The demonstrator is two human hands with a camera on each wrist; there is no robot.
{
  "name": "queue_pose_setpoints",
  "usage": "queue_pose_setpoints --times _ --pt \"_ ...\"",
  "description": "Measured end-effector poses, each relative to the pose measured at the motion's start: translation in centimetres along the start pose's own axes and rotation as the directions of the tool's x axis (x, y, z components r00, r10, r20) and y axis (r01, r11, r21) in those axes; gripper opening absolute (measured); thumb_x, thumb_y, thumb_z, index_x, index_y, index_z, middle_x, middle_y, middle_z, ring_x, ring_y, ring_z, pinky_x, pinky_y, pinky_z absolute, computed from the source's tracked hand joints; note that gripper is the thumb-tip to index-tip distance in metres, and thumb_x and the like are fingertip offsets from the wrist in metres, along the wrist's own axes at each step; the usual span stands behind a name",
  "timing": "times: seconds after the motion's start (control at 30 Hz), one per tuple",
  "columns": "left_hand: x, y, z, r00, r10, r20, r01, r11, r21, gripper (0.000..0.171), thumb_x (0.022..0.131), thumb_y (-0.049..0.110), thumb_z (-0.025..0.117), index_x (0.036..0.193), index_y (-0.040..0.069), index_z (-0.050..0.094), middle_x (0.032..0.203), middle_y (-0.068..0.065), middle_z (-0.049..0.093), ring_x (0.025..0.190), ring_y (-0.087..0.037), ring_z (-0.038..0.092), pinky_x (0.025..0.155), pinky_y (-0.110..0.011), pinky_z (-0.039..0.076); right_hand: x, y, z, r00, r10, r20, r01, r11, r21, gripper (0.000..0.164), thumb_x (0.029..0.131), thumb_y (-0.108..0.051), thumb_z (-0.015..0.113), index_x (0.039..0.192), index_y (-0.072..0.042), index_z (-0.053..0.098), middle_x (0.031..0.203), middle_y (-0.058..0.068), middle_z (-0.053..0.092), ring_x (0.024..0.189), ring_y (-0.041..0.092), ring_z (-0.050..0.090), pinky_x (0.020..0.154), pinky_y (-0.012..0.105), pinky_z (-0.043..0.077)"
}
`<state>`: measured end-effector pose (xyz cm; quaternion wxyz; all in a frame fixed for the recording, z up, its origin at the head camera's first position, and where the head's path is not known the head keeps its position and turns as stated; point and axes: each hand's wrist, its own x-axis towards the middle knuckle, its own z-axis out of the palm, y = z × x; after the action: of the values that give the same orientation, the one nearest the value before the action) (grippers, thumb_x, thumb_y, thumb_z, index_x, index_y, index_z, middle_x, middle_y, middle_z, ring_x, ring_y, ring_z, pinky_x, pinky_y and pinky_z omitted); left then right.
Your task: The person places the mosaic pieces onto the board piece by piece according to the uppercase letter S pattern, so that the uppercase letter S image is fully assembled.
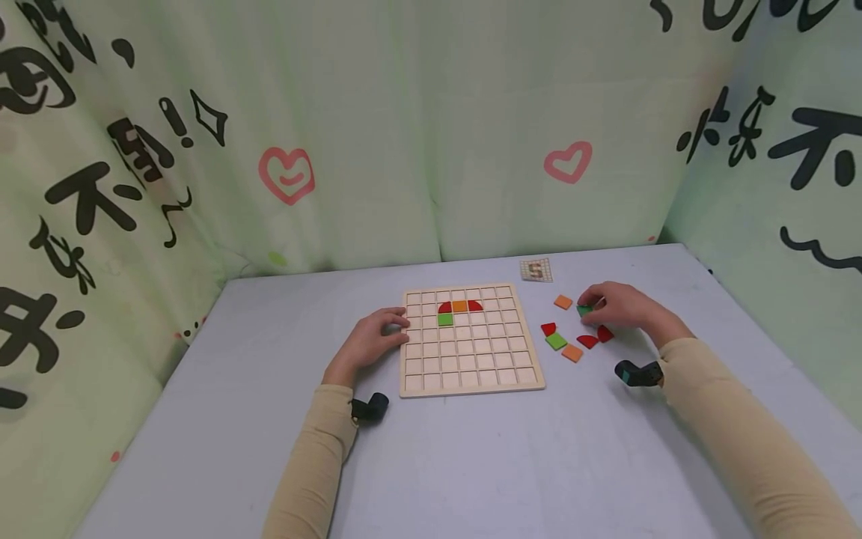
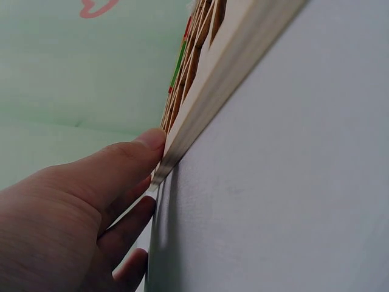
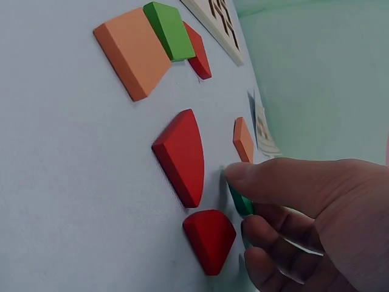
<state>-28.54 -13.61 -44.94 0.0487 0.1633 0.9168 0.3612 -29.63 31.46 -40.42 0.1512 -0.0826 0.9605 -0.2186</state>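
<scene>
A square wooden grid board (image 1: pixel 471 361) lies on the table. My left hand (image 1: pixel 377 337) rests its fingertips and thumb against the board's left edge, the fingers loosely extended. In the left wrist view, the thumb (image 2: pixel 121 161) touches the board's rim (image 2: pixel 209 97). On the board sit an orange square (image 1: pixel 459 306) between two red rounded pieces, and a light green square (image 1: pixel 445 320). To the right, my right hand (image 1: pixel 622 303) pinches a dark green piece (image 3: pixel 241 201) between thumb and fingers, at the tabletop; the fingers partly hide it.
Loose pieces lie between board and right hand: orange squares (image 1: pixel 572 352), a light green square (image 1: pixel 556 340) and red rounded pieces (image 3: pixel 182 158). A small patterned card (image 1: pixel 536 270) lies behind the board's right corner. Printed curtains (image 1: pixel 431 150) stand around the table (image 1: pixel 471 464).
</scene>
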Motion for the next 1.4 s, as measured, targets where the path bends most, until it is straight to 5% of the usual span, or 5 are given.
queue_pose_setpoints --times 0.8,1.4 --pt "0.09 -0.11 0.06 1.0 0.01 -0.002 -0.01 1.0 0.002 0.028 0.093 0.018 0.071 0.118 0.005 0.07 0.15 -0.011 0.052 0.146 -0.031 0.04 0.121 -0.047 0.032 0.1 -0.31 0.39 0.997 -0.007 -0.081 0.01 0.999 0.035 0.037 0.093 -0.008 0.062 0.128 0.004 0.062 0.129 0.028 0.052 0.111 0.041 0.05 0.091 0.05 0.056" --pt "0.01 -0.18 -0.01 1.0 0.022 0.002 -0.022 1.0 0.008 0.029 0.093 0.018 0.071 0.118 0.005 0.07 0.15 -0.012 0.052 0.145 -0.032 0.041 0.121 -0.047 0.032 0.49 -0.33 1.01 0.996 -0.021 -0.083 0.022 1.0 0.012 0.04 0.094 -0.016 0.068 0.125 0.007 0.06 0.113 0.024 0.065 0.1 0.033 0.057 0.091 0.049 0.054"
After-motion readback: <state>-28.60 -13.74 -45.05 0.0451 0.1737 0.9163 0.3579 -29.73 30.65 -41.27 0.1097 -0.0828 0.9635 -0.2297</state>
